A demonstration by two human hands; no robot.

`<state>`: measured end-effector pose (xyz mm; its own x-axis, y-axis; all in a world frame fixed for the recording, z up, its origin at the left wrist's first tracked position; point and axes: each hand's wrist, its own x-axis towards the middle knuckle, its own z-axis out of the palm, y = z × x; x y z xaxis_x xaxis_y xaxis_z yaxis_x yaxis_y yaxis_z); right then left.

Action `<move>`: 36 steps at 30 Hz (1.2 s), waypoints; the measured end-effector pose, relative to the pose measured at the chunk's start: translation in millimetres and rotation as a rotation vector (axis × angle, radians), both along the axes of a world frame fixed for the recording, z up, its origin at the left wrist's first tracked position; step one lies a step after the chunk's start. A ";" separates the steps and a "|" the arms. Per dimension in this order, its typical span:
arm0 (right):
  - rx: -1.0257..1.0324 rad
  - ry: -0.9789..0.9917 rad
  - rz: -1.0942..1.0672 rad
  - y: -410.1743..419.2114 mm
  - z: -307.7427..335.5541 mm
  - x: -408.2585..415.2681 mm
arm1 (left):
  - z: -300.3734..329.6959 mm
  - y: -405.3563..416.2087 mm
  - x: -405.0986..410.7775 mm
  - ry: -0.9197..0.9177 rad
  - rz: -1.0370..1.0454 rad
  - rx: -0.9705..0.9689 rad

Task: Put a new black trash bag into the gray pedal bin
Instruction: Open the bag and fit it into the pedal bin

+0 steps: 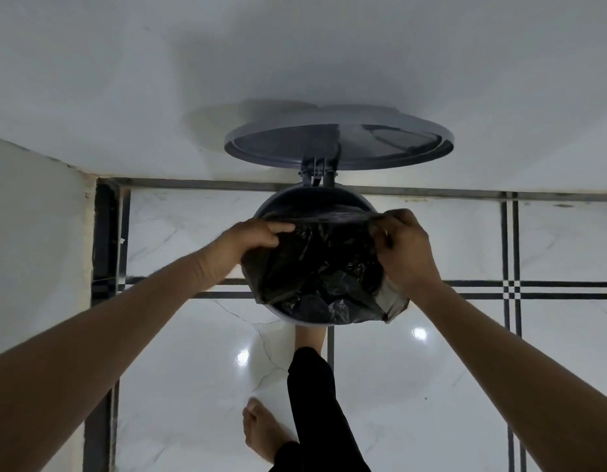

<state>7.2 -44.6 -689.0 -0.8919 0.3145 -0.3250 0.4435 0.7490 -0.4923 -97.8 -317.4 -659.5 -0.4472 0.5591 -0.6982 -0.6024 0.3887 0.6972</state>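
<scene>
I see the gray pedal bin (297, 198) on the tiled floor (431, 386), lid (339, 141) raised against the wall. The black trash bag (322, 267) lies inside its mouth — my left hand (257, 238) and right hand (402, 247) each pinch the bag's edge at opposite sides of the rim.

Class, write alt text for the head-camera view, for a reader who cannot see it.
Two bare hands, left hand and right hand, grip a black trash bag and stretch its mouth over the rim of a gray pedal bin. The lid stands open against a white wall, above a glossy white tiled floor.
</scene>
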 end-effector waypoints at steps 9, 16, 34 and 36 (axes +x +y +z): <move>-0.124 -0.232 0.009 11.1 0.2 -46.5 | -34.2 0.9 -44.5 0.657 -0.263 -0.522; -0.180 -0.498 0.128 25.7 -19.3 -109.0 | -46.0 10.0 -91.3 0.222 -0.441 -0.474; -0.955 -0.483 -0.705 61.1 -56.6 -53.3 | -103.2 -20.5 -47.1 -0.454 0.470 -0.131; -0.984 -0.432 -0.784 61.1 -63.0 -41.4 | -111.6 -28.3 -37.6 -0.373 0.466 -0.156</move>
<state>-34.2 16.5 -752.0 -0.3525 0.1664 -0.9209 0.8478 -0.3597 -0.3896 -135.5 -345.7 -771.0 -0.3298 0.2424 -0.9124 -0.9258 0.1063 0.3629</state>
